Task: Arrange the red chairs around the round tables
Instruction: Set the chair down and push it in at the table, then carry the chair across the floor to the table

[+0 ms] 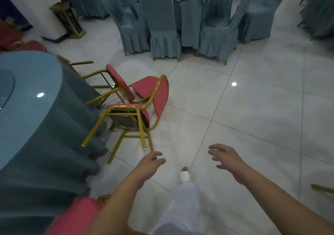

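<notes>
Two red chairs with gold frames lie tipped on the floor beside a round table [27, 82] draped in blue-grey cloth. The nearer chair [160, 97] has its legs pointing toward me; the farther one [119, 81] lies behind it against the tablecloth. Another red chair [77, 216] shows at the bottom left, partly hidden by my left arm. My left hand [150, 164] reaches forward with relaxed fingers, just short of the nearer chair's legs, holding nothing. My right hand [226, 158] is also stretched out over the floor, fingers spread and empty.
A second round table ringed by chairs in blue-grey covers [162, 26] stands ahead. A gold stand [68, 19] sits by a white pillar at the upper left. More red chairs [10, 39] are at the far left. White tiled floor [253, 99] spreads to the right. My foot [185, 174] steps forward.
</notes>
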`<control>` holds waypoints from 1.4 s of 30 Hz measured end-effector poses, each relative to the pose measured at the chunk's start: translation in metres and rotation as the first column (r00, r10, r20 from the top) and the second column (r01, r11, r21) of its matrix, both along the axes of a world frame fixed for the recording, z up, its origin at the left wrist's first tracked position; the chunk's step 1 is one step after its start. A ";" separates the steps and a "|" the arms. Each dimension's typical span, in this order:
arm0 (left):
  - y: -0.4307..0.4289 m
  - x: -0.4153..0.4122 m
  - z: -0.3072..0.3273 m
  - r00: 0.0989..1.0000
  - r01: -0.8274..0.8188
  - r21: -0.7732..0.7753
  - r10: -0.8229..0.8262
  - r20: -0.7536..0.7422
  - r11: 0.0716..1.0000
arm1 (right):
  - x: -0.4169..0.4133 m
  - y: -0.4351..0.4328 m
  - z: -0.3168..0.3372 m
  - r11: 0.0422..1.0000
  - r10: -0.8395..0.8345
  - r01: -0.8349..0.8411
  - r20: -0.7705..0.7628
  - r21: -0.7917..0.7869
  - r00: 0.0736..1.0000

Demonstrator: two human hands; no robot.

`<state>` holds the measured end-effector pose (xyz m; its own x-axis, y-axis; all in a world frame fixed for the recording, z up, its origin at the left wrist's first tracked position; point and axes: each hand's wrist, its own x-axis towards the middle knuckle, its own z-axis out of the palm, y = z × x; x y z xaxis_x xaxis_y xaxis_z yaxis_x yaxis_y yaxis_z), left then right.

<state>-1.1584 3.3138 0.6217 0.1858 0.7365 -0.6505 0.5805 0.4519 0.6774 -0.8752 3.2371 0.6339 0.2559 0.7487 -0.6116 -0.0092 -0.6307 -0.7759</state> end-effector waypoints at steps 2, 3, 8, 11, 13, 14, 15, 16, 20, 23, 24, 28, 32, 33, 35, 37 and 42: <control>0.047 0.021 -0.008 1.000 -0.016 -0.004 0.016 0.027 1.000 | 0.020 0.053 0.003 0.999 0.036 -0.036 0.012 0.013 0.999; 0.073 0.032 -0.012 0.999 -0.032 0.001 0.032 0.032 0.999 | 0.031 0.081 0.005 0.999 0.049 -0.049 0.024 0.021 0.999; 0.199 0.084 -0.018 0.997 -0.066 -0.012 0.066 0.030 0.998 | 0.082 0.206 0.021 0.998 0.059 -0.058 0.094 -0.018 0.994; 0.270 0.118 -0.013 0.999 -0.028 -0.014 0.028 0.019 1.000 | 0.108 0.265 0.025 0.994 0.109 -0.107 0.137 -0.024 0.984; 0.314 0.140 -0.012 1.000 -0.011 -0.021 0.011 0.005 1.000 | 0.126 0.299 0.025 0.990 0.143 -0.139 0.155 -0.033 0.978; 0.333 0.150 -0.010 1.000 0.002 -0.025 -0.002 -0.002 1.000 | 0.135 0.315 0.024 0.987 0.157 -0.153 0.162 -0.040 0.974; 0.352 0.160 -0.009 1.000 0.018 -0.028 -0.018 -0.006 0.999 | 0.143 0.332 0.022 0.985 0.174 -0.168 0.169 -0.045 0.970; 0.371 0.167 -0.010 0.999 0.036 -0.029 -0.036 -0.006 0.999 | 0.152 0.350 0.019 0.981 0.195 -0.189 0.178 -0.051 0.965; 0.455 0.193 -0.025 0.999 0.014 -0.034 -0.016 -0.044 0.999 | 0.194 0.443 0.000 0.970 0.243 -0.234 0.202 -0.068 0.949; 0.516 0.210 -0.037 0.993 -0.055 -0.031 0.051 -0.104 0.998 | 0.227 0.523 -0.018 0.950 0.313 -0.305 0.216 -0.068 0.925; 0.535 0.215 -0.038 0.991 -0.075 -0.021 0.073 -0.110 0.997 | 0.236 0.549 -0.022 0.942 0.336 -0.327 0.218 -0.076 0.916; 0.603 0.230 -0.038 0.971 -0.187 -0.049 0.177 -0.161 0.981 | 0.269 0.647 -0.035 0.872 0.487 -0.463 0.190 -0.156 0.853; 0.668 0.245 -0.045 0.945 -0.281 -0.087 0.260 -0.197 0.956 | 0.293 0.746 -0.050 0.775 0.631 -0.600 0.193 -0.198 0.751; 0.678 0.249 -0.045 0.947 -0.271 -0.087 0.250 -0.203 0.959 | 0.296 0.762 -0.050 0.763 0.646 -0.612 0.201 -0.209 0.736; 0.709 0.254 -0.061 0.937 -0.278 -0.090 0.249 -0.245 0.956 | 0.301 0.811 -0.068 0.713 0.698 -0.648 0.181 -0.269 0.693; 0.720 0.259 -0.066 0.932 -0.269 -0.058 0.244 -0.267 0.961 | 0.301 0.828 -0.072 0.706 0.705 -0.647 0.194 -0.290 0.682; 0.809 0.269 -0.131 0.919 -0.188 -0.110 0.135 -0.371 0.976 | 0.298 0.913 -0.118 0.663 0.744 -0.662 0.203 -0.351 0.637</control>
<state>-0.8897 4.1225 0.4911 -0.1937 0.6330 -0.7496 0.6840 0.6348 0.3593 -0.5772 4.1498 0.5158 -0.0904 0.6314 -0.7702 0.7181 -0.4945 -0.4897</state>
